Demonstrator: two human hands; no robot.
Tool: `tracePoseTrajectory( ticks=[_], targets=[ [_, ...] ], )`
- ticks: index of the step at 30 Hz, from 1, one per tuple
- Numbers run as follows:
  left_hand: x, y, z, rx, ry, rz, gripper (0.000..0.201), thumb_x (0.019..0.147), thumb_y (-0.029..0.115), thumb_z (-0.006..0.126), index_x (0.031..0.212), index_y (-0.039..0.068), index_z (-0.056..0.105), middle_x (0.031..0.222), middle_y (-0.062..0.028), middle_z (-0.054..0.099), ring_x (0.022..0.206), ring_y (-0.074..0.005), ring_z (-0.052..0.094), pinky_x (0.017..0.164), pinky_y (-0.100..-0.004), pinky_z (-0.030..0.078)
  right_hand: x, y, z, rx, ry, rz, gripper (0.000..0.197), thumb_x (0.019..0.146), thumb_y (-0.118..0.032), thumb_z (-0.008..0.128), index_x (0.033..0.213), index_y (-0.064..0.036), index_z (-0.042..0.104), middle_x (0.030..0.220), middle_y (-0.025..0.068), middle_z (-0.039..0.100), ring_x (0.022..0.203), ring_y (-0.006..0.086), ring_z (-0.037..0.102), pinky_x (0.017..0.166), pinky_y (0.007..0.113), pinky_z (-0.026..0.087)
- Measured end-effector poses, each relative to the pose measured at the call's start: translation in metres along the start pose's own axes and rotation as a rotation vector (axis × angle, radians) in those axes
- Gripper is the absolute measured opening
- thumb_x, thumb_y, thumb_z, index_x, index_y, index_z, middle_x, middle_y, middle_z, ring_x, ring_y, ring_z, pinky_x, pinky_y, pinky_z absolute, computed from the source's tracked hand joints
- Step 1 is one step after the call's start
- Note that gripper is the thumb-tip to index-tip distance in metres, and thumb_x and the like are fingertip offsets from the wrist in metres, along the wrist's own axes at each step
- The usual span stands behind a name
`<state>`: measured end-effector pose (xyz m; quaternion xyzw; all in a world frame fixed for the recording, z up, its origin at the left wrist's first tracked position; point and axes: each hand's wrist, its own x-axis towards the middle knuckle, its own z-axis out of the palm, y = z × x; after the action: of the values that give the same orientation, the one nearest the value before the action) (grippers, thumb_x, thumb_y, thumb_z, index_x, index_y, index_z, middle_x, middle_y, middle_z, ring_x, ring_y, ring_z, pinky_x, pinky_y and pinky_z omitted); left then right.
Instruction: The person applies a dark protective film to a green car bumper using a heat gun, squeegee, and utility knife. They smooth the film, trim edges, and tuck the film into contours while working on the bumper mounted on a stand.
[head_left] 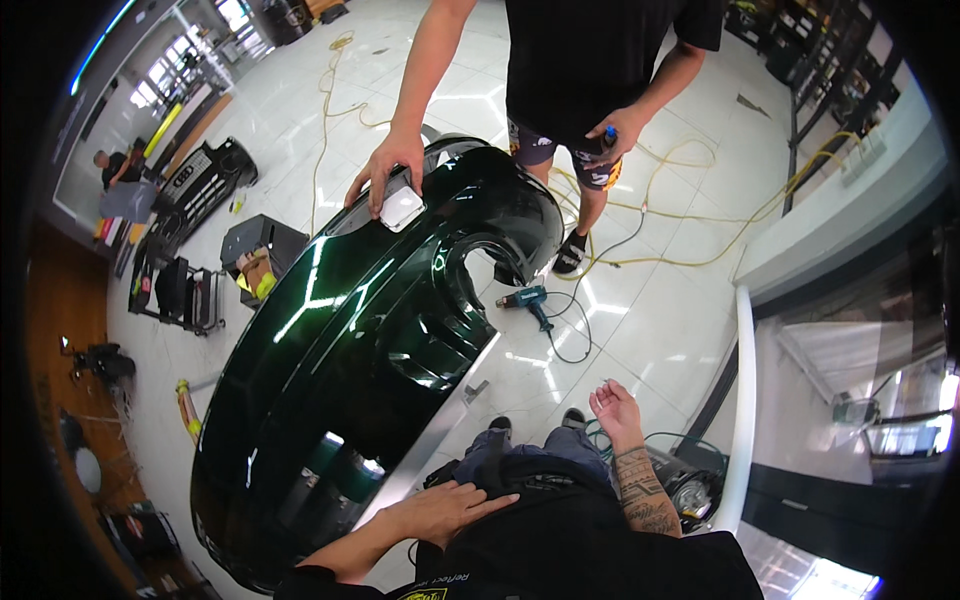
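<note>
My left hand [445, 513] lies flat against the front of my black shirt at the waist, fingers stretched out, holding nothing. Out to the right, my right hand [615, 412] hangs over the floor, palm up; its fingers are loosely curled and apart, with nothing visible in them. A glossy dark green car bumper [310, 375] stands to my left, and neither hand touches it. Across from me, a person in a black shirt presses a small white object [403, 208] against the bumper's far part. That person's other hand holds a small blue-tipped thing [610, 134].
A teal heat gun [528, 300] lies on the tiled floor beside the bumper. Yellow hoses [680, 262] run across the floor at the right. Behind my right arm sits a headlight [692, 496]. A black box [262, 245] and a black cart [180, 295] stand at the left.
</note>
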<state>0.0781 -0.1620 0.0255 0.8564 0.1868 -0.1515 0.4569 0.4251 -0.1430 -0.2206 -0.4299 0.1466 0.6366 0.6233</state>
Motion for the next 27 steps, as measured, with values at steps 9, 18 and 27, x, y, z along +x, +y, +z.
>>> tracePoseTrajectory(
  ticks=[9, 18, 27],
  targets=[
    [0.082, 0.033, 0.022, 0.061, 0.311, -0.087, 0.095, 0.069, 0.014, 0.072, 0.151, 0.019, 0.025, 0.088, -0.0122, 0.056, 0.085, -0.0311, 0.056, 0.077, -0.0411, 0.044, 0.006, -0.086, -0.024, -0.009, -0.100, 0.032, 0.003, 0.088, -0.009, 0.063, 0.088, -0.0074, 0.062, 0.075, 0.0023, 0.060, 0.078, 0.0177, 0.060, 0.081, 0.039, 0.050],
    [0.084, -0.018, 0.020, -0.059, 0.821, -0.556, 0.048, 0.070, 0.009, 0.073, 0.117, 0.009, 0.062, 0.079, -0.0135, 0.060, 0.061, -0.0229, 0.052, 0.060, -0.0331, 0.046, 0.011, -0.091, -0.036, 0.005, -0.127, 0.114, 0.004, 0.089, -0.010, 0.063, 0.088, -0.0067, 0.061, 0.075, 0.0024, 0.060, 0.076, 0.0168, 0.059, 0.077, 0.035, 0.051],
    [0.091, -0.087, -0.136, 0.397, 0.693, -0.481, 0.016, 0.081, 0.009, 0.065, 0.096, 0.003, 0.067, 0.086, -0.0166, 0.067, 0.078, -0.0331, 0.064, 0.073, -0.0421, 0.050, 0.002, -0.076, -0.055, 0.104, -0.110, 0.059, 0.005, 0.088, -0.011, 0.064, 0.090, -0.0071, 0.062, 0.077, 0.0026, 0.061, 0.077, 0.0168, 0.059, 0.076, 0.035, 0.051]
  ],
)
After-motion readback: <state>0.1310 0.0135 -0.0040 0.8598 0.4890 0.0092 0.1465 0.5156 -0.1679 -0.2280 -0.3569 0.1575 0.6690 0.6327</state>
